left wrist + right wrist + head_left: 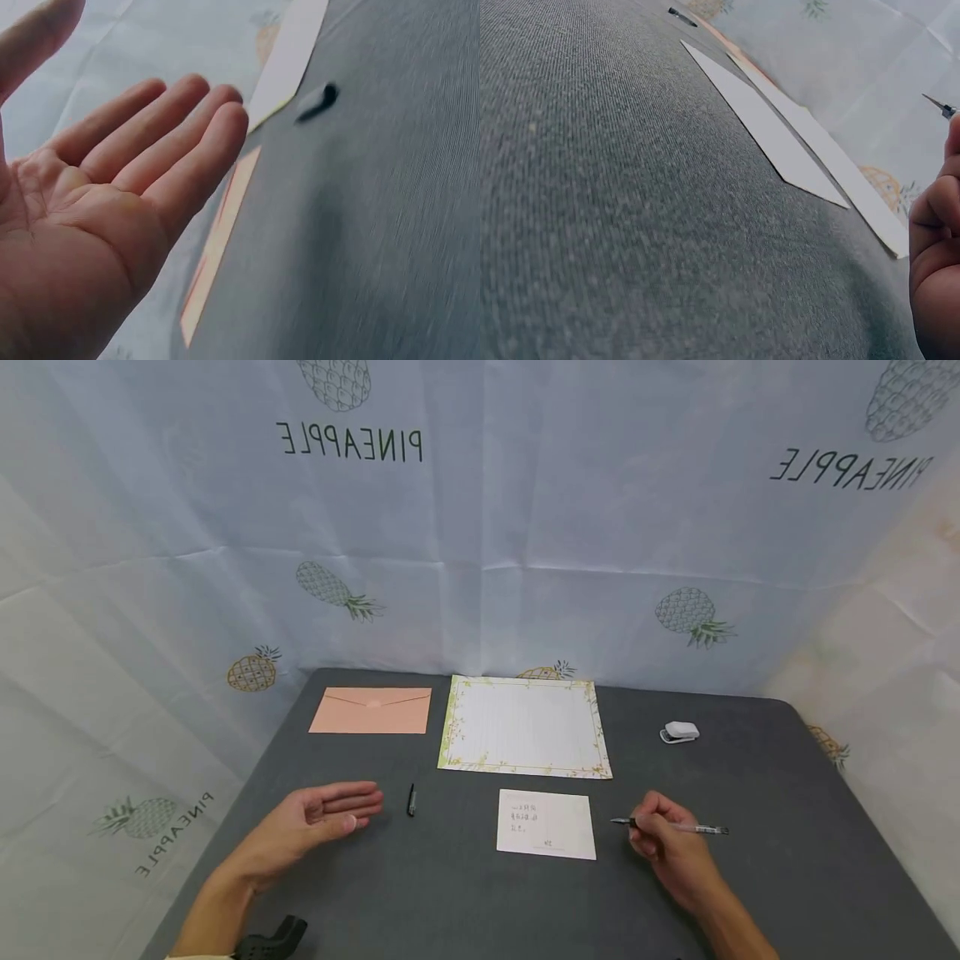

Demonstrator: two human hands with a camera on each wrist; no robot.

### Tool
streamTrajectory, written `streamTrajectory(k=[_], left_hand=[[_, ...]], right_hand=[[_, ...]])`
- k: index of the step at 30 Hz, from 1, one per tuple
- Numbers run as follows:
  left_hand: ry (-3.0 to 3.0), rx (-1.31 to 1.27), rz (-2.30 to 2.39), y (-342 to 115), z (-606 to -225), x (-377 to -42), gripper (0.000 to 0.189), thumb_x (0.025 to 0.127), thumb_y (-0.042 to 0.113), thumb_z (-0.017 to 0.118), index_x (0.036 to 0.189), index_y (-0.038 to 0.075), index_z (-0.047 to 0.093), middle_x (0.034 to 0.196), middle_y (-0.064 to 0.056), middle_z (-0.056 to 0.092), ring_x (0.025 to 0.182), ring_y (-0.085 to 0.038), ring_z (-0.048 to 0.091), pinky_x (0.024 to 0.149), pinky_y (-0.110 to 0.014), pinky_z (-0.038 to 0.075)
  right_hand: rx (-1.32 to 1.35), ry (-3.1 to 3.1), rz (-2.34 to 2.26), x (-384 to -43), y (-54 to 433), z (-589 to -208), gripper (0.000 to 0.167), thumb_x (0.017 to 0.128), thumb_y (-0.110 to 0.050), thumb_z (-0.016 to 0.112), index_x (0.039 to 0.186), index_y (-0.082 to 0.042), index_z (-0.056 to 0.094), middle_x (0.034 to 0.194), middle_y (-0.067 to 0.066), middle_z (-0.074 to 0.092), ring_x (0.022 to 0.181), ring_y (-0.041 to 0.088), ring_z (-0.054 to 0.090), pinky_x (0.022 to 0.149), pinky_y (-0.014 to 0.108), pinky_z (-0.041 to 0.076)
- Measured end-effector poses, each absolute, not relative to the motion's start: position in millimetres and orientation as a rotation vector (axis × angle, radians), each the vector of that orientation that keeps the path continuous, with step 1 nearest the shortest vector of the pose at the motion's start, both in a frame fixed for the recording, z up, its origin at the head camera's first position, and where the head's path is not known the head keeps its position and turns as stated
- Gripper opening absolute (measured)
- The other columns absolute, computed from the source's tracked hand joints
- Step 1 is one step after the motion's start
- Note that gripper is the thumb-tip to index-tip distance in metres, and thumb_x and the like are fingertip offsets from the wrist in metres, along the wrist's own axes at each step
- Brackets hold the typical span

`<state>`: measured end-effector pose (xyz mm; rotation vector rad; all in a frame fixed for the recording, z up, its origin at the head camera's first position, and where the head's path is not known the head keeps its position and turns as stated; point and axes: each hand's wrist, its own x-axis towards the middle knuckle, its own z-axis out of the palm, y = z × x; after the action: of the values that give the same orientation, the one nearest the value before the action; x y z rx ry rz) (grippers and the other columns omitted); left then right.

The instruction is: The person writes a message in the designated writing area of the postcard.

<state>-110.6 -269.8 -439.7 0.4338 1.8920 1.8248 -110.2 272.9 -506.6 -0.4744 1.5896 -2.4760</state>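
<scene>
My right hand (670,847) pinches a clear-barrelled pen (701,828), its bare tip pointing left toward a small white card (546,824). Several short lines of handwriting show on that card. In the right wrist view the pen's tip (939,103) sticks out past the curled fingers of the right hand (939,247). Over the left side of the table, my left hand (326,817) is held with straight fingers and holds nothing. Just right of its fingertips lies the pen cap (411,800), dark and clear; the left wrist view shows the cap (319,103) blurred.
A pink envelope (370,714) lies at the back left of the dark grey table (420,893). Beside it is a large sheet of paper (525,727) with a floral border. A small white stapler (680,732) sits at the back right. Pineapple-print curtains (480,527) hang behind the table.
</scene>
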Motion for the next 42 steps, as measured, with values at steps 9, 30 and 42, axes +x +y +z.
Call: streamTrajectory(k=[9,30,42], left_hand=[[1.786,0.292,1.867,-278.8,-453.9,-117.6,0.064,0.116,0.01,0.053,0.163,-0.021,0.024,0.164,-0.036,0.047,0.14,-0.018,0.067,0.117,-0.036,0.054],[2.887,-0.068,1.113,-177.0,-465.6,-143.0,0.024,0.09,0.014,0.09,0.105,-0.003,0.08,0.08,-0.002,0.077,0.07,-0.013,0.068,0.065,-0.036,0.059],[3.008,-0.01,0.945,-160.6,-467.6,-143.5,0.016,0.087,0.008,0.09,0.086,0.005,0.075,0.073,0.001,0.067,0.068,-0.013,0.059,0.064,-0.035,0.052]], right_hand=[[-0.505,1.543,-2.426,-111.9,268.2,-504.8,0.046,0.104,0.017,0.032,0.094,-0.016,0.063,0.085,-0.005,0.072,0.063,0.024,0.025,0.057,0.041,0.013],[-0.382,1.628,-2.308,-121.0,224.8,-505.4,0.029,0.107,0.006,0.049,0.091,-0.016,0.06,0.081,-0.007,0.07,0.061,0.015,0.036,0.057,0.04,0.016],[-0.409,1.575,-2.319,-119.9,221.1,-507.1,0.029,0.108,0.005,0.048,0.093,-0.016,0.061,0.084,-0.007,0.071,0.061,0.015,0.034,0.058,0.04,0.016]])
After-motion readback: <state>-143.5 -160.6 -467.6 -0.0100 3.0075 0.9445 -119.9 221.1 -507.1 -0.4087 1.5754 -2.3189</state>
